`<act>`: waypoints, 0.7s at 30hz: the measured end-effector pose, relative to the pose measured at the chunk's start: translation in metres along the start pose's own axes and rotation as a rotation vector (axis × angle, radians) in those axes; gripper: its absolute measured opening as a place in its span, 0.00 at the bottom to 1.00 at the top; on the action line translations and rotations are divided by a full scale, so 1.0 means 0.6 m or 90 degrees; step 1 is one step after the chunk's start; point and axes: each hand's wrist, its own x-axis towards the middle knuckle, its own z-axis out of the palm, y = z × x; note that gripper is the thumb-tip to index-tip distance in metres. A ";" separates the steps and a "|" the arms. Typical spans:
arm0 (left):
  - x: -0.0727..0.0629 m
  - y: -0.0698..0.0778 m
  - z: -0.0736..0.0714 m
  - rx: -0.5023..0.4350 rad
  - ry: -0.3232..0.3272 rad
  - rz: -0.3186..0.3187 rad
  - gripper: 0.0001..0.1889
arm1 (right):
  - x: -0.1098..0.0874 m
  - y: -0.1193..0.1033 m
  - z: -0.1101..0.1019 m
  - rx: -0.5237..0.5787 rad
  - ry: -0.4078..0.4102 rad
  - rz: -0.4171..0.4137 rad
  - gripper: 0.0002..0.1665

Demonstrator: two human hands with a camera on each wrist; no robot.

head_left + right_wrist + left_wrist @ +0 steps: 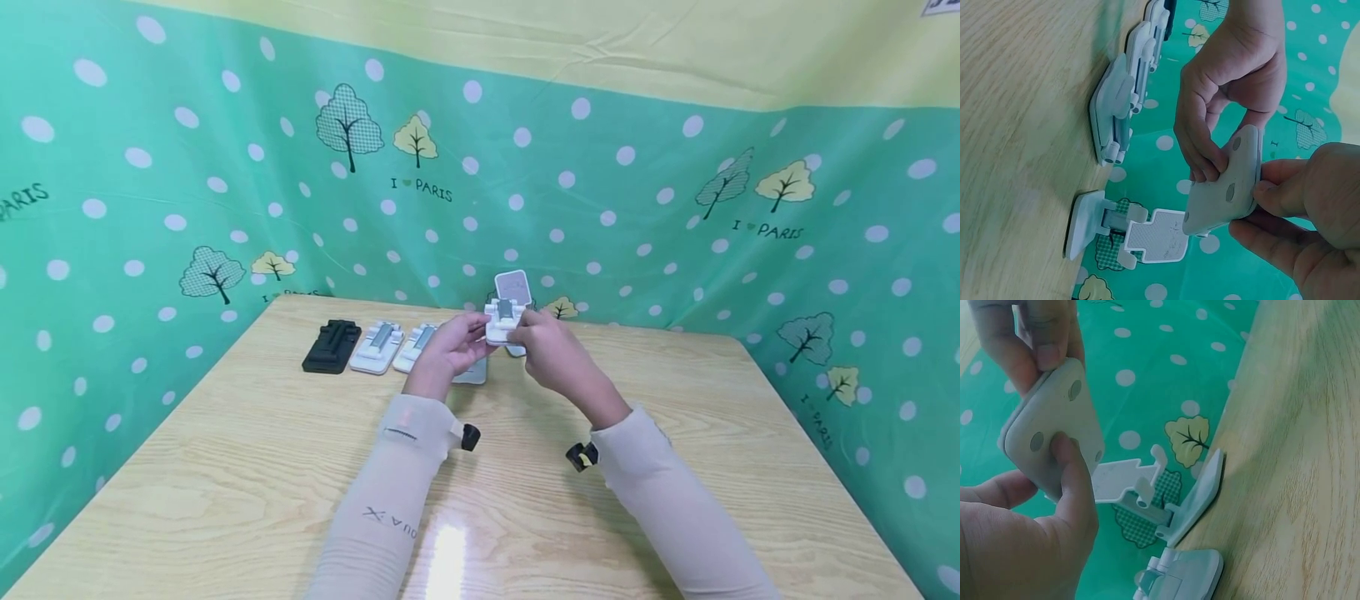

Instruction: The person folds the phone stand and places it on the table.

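Observation:
A white folding phone stand (502,331) is held up above the table between both hands. Its flat underside with round grey pads (1079,425) faces the left wrist camera. My left hand (447,346) grips one end, its thumb lying across the underside. At the opposite edge, my right hand (558,354) pinches the stand between thumb and fingers. Just behind, an unfolded white phone stand (1160,236) stands on the table with its plate raised; the head view shows that plate (513,286) over the held stand.
To the left lie a folded black phone stand (332,346) and two folded white ones, the first (377,347) beside the second (414,350). Another pale stand (471,374) is partly covered by the left hand. A green dotted curtain (600,192) hangs behind the wooden table (225,483).

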 end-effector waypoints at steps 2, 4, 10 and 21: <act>0.000 0.000 -0.001 0.002 0.000 -0.001 0.21 | 0.000 0.000 0.001 -0.001 -0.004 -0.004 0.21; 0.001 0.000 -0.001 0.002 0.001 -0.004 0.21 | 0.000 0.001 0.003 -0.003 -0.007 -0.007 0.21; 0.006 -0.003 -0.003 0.010 0.000 -0.002 0.19 | -0.001 0.005 0.003 0.015 -0.019 -0.002 0.20; 0.003 -0.012 -0.007 0.157 0.017 0.010 0.19 | 0.001 0.035 -0.005 0.076 -0.002 0.053 0.16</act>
